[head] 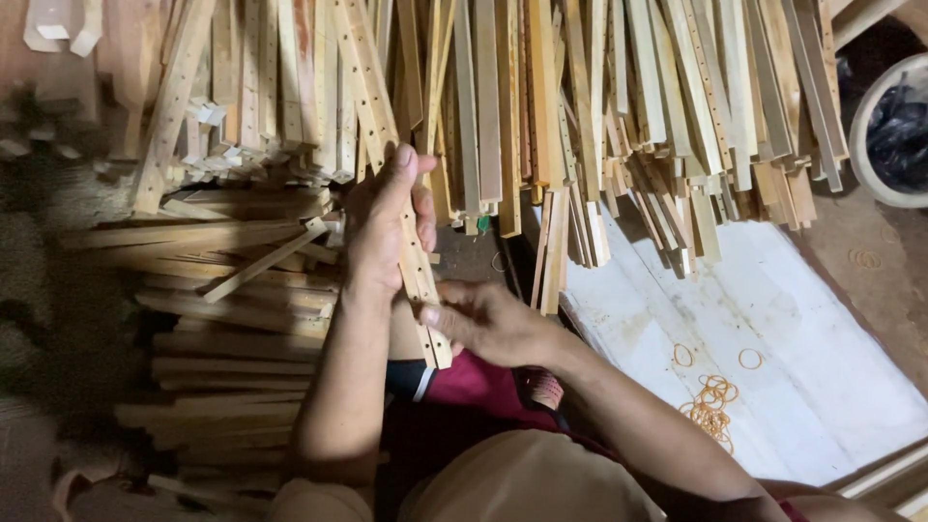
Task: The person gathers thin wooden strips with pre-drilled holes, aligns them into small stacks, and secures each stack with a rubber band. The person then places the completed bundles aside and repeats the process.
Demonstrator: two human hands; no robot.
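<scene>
My left hand [384, 224] grips a small bundle of long wooden strips with rows of drilled holes [421, 280], holding it near its middle. My right hand [480, 319] closes around the bundle's near end, just above my lap. The strips run away from me into a large pile of similar pale wooden strips [599, 97] that fills the top of the view.
A stack of wooden strips [232, 309] lies crosswise on the left. A white sheet [773, 319] on the right carries several orange rubber bands [710, 401]. A round white bucket with a dark bag [894, 126] stands at the far right.
</scene>
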